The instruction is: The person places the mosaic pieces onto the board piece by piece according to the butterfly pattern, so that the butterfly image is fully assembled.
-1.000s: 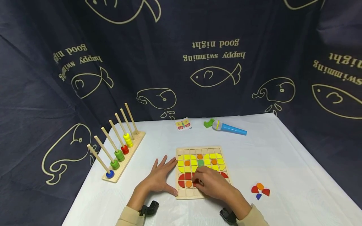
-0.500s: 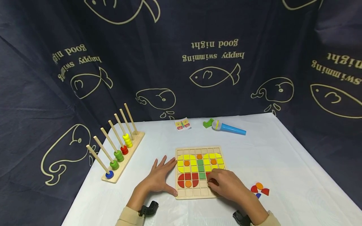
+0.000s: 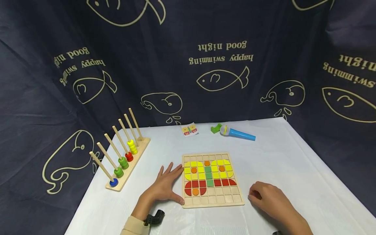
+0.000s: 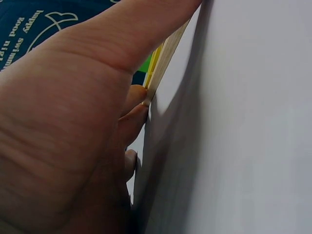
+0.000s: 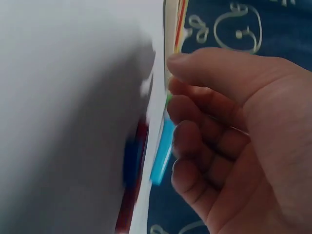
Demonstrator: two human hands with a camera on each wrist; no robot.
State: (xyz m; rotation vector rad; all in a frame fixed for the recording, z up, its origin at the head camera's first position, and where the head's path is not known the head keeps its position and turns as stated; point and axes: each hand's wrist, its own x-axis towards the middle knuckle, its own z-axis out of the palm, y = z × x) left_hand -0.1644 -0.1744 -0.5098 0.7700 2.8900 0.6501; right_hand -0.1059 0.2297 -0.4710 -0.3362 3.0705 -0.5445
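A wooden grid board [image 3: 212, 199] lies on the white table, with yellow, red, green and orange tiles forming a butterfly-like pattern. My left hand [image 3: 164, 187] is spread along the board's left side, thumb at its near corner and fingertips at its edge. To the right of the board, my right hand [image 3: 271, 199] hovers with loosely curled fingers and nothing visible between them. Blurred red pieces [image 5: 127, 209] and a blue piece [image 5: 130, 163] lie on the table beyond the fingers in the right wrist view; the hand hides them in the head view.
A counting stand [image 3: 133, 169] with upright pegs and coloured rings stands at the left. At the back lie a butterfly picture card [image 3: 189, 130], a green block [image 3: 216, 128] and a blue toy microphone [image 3: 242, 134]. Dark printed cloth [image 3: 223, 98] hangs behind the table.
My right hand has left the board and moved right, over the loose pieces. A row of red tiles now shows at the board's right side. The left hand stays put.
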